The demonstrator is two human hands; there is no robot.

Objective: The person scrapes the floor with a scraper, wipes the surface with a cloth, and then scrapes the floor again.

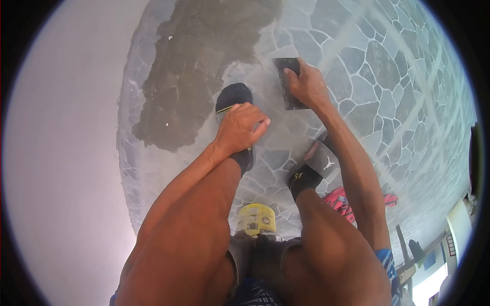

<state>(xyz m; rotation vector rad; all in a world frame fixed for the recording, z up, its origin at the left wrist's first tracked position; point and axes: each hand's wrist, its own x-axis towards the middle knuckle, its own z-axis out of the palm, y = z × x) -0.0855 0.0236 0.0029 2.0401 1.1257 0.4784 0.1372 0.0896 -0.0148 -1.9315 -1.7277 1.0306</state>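
My right hand [308, 86] grips a flat, black, rectangular spreader [289, 100] by its side, over the stone-patterned floor. Its thumb lies across the upper face. My left hand [239, 126] is over my left foot, in a black sock [235, 95] with a yellow stripe and a slide sandal. The left fingers are curled with their tips turned under, and whatever they may hold is hidden. A patch of wet-looking grey-brown paste [191, 76] covers the floor left of and beyond that foot, with a ragged edge.
A white wall [71, 127] borders the floor on the left. Between my legs stands a yellow bucket [256, 217]. My right foot wears a black sandal [324, 162]. A pink and black cloth [339, 203] lies behind it. Various items stand at the lower right.
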